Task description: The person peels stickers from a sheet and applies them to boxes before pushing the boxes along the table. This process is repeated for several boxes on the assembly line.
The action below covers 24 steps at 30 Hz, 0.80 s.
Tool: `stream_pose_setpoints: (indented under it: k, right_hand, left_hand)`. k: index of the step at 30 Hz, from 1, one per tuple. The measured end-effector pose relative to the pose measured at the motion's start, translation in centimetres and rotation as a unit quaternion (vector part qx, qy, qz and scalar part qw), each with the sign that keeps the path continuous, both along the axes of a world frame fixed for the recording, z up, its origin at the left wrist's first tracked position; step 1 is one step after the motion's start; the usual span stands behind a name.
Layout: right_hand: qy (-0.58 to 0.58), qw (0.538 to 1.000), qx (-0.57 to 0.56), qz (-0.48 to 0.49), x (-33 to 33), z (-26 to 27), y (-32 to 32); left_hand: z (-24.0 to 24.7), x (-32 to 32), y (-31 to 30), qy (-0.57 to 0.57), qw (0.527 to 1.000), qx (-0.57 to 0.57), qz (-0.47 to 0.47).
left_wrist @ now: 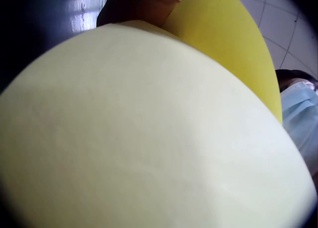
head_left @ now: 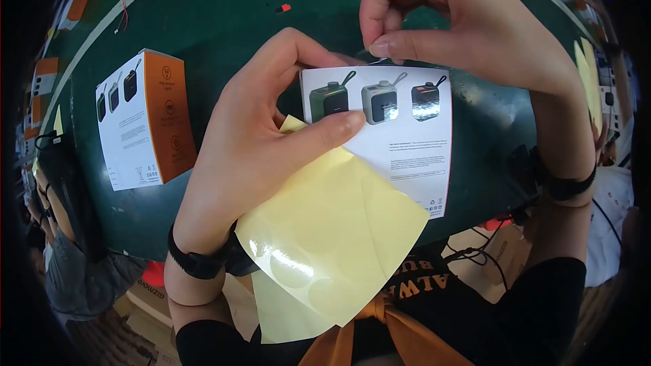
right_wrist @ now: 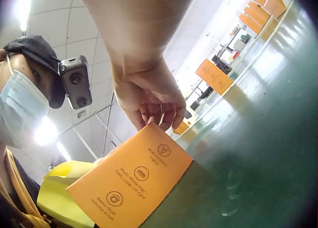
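Head view: the left hand [head_left: 247, 122] grips a printed box [head_left: 420, 156], its thumb laid flat across the pictured face and its other fingers passing out of sight behind. That grip probably steadies the box against the push of work at its top edge. Yellow sheets [head_left: 339, 230] with round outlines hang from under the same hand, lapping over the lower left of the box; tucked there, they seem to be within easy reach without a trip to the table [head_left: 224, 17]. The right hand [head_left: 485, 34] is at the top edge, thumb and forefinger tips close together just above it. Something thin and shiny shows there, but I cannot tell whether they pinch it. A second box [head_left: 173, 115] stands to the left, well apart from both hands, with a red scrap [head_left: 285, 8] and a thin red wire [head_left: 124, 10] farther off.

Left wrist view: pale and yellow sheet surfaces fill most of the picture, so in fairness it says little about how the left fingers lie.

Right wrist view: the box is tilted, its orange side toward the camera. The right fingers are bent at its top end, directly over the edge, with the yellow sheets beyond the opposite end.
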State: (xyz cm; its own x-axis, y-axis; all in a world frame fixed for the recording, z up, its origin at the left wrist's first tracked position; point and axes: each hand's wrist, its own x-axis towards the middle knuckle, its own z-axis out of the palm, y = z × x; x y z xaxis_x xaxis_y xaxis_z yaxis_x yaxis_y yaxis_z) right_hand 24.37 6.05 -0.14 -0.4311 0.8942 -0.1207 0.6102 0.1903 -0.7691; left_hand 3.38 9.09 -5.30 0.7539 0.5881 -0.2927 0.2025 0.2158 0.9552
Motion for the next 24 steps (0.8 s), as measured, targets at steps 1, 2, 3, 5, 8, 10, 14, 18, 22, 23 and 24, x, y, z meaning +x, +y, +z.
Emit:
stream_pose_setpoints:
  k: [1,2,3,5,8,10,14,18,22,23,24]
  right_hand:
    - [0.013,1.0,0.0,0.0,0.1,-0.2,0.0]
    - [0.014,1.0,0.0,0.0,0.1,-0.2,0.0]
    - [-0.001,1.0,-0.005,0.005,0.1,-0.1,0.1]
    - [-0.015,1.0,-0.01,0.01,0.4,-0.2,0.1]
    - [0.074,0.997,-0.032,0.01,0.7,-0.8,0.1]
    - [-0.005,0.998,-0.061,-0.024,0.2,-1.0,0.1]
    - [-0.029,0.999,0.015,-0.037,0.9,-3.4,0.2]
    - [-0.135,0.987,0.075,-0.05,1.2,-3.2,0.2]
    - [0.004,0.99,0.12,-0.072,-0.6,-4.1,-2.3]
    - [-0.042,0.984,0.157,-0.068,-0.1,-3.2,-2.6]
    - [-0.139,0.969,0.193,-0.072,0.2,-1.8,-3.5]
  left_hand:
    - [-0.1,0.0,0.0,-0.006,1.0,0.001,0.001]
    - [-0.1,0.0,0.0,-0.012,1.0,0.003,0.002]
    - [-0.1,0.0,0.0,-0.011,1.0,0.003,0.002]
    - [0.0,0.0,0.0,-0.004,1.0,0.009,-0.004]
    - [0.3,0.1,-0.1,0.005,1.0,-0.017,0.004]
    - [0.2,0.0,-0.1,0.003,1.0,-0.012,0.003]
    - [-0.5,-0.1,0.0,-0.015,1.0,0.014,-0.009]
    - [-0.3,0.0,-0.1,-0.025,0.999,0.021,-0.011]
    - [-0.3,-0.3,0.0,-0.01,0.998,0.062,-0.018]
    - [0.3,-0.6,0.2,0.02,0.996,0.081,-0.043]
    - [0.1,-0.6,0.2,-0.002,0.991,0.132,-0.034]
